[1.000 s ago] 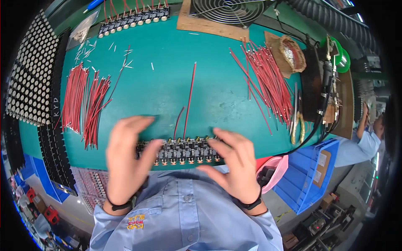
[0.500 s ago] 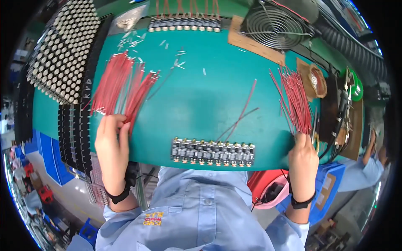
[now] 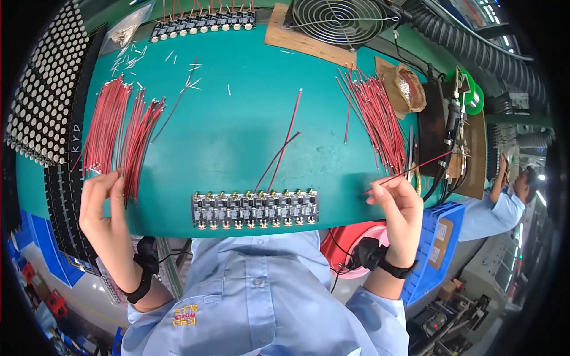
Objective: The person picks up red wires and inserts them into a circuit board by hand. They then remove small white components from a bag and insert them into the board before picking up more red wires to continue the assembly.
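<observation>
My right hand (image 3: 399,204) pinches a single thin red wire (image 3: 424,163) at the right of the green mat; the wire slants up and away over the tool area. Beyond it lies a loose bundle of red wires (image 3: 377,118). On the left, my left hand (image 3: 104,204) has thumb and forefinger closed at the near ends of another red wire bundle (image 3: 139,139), seemingly on a wire there. A second left bundle (image 3: 107,121) lies alongside. Between my hands, a strip of black modules with brass terminals (image 3: 255,210) rests along the mat's front edge. Two crossed wires (image 3: 285,148) lie behind it.
White sleeves (image 3: 127,59) lie scattered at far left by a plastic bag (image 3: 126,29). Another module strip (image 3: 202,24) and a round fan guard (image 3: 338,21) stand at the back. A soldering iron (image 3: 454,118) and a brown paper holder (image 3: 404,89) are at right.
My right hand has come away from the right bundle with one red wire, its fingers turned upward. My left hand remains at the left bundle's near ends. The whole view has shifted.
</observation>
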